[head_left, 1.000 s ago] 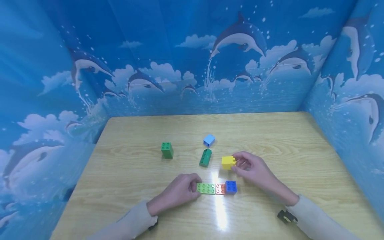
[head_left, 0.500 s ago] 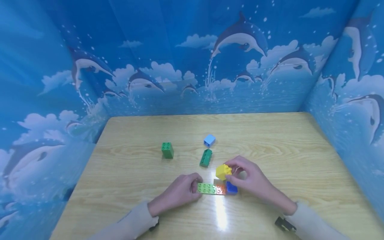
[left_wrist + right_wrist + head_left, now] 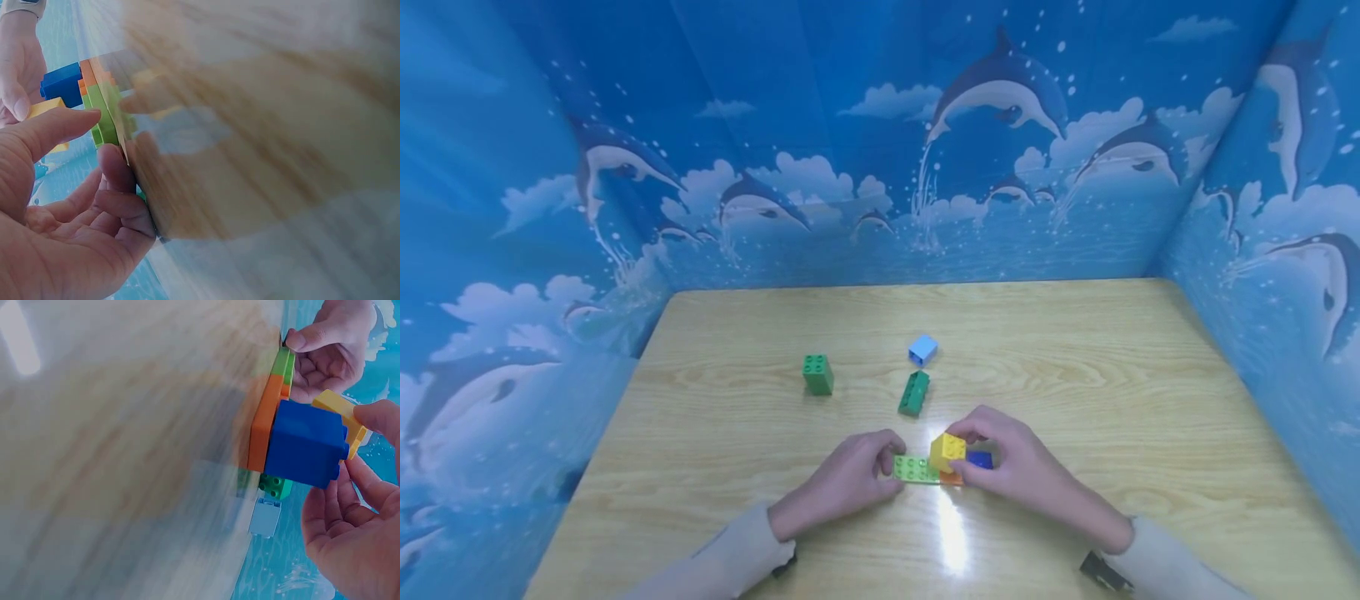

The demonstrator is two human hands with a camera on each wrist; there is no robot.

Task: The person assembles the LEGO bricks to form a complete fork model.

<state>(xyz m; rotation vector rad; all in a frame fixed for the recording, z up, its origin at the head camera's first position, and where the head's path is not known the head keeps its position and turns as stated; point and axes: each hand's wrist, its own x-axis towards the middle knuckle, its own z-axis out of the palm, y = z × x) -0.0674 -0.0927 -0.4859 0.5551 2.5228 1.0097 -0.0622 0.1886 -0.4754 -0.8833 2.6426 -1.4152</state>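
My right hand (image 3: 1026, 467) pinches a yellow toy building brick (image 3: 947, 452) between thumb and fingers. It is tilted and sits over the orange brick (image 3: 951, 478), beside the blue brick. In the right wrist view the blue brick (image 3: 306, 440) stands on the orange brick's end. A light green brick (image 3: 913, 469) joins the row on the left. My left hand (image 3: 846, 475) holds that brick's left end, thumb and index finger at its edges in the left wrist view. Whether the yellow brick touches the studs below cannot be made out.
Behind the row lie a dark green brick (image 3: 913, 393) on its side and a light blue brick (image 3: 922, 350). A taller green brick (image 3: 818, 375) stands upright to the left. Dolphin-printed cloth walls (image 3: 850, 150) enclose the wooden table (image 3: 1075, 333).
The right hand has carried the yellow brick left and toward the person, from beyond the blue brick to over the orange one, tilting it. My left hand has stayed at the light green brick.
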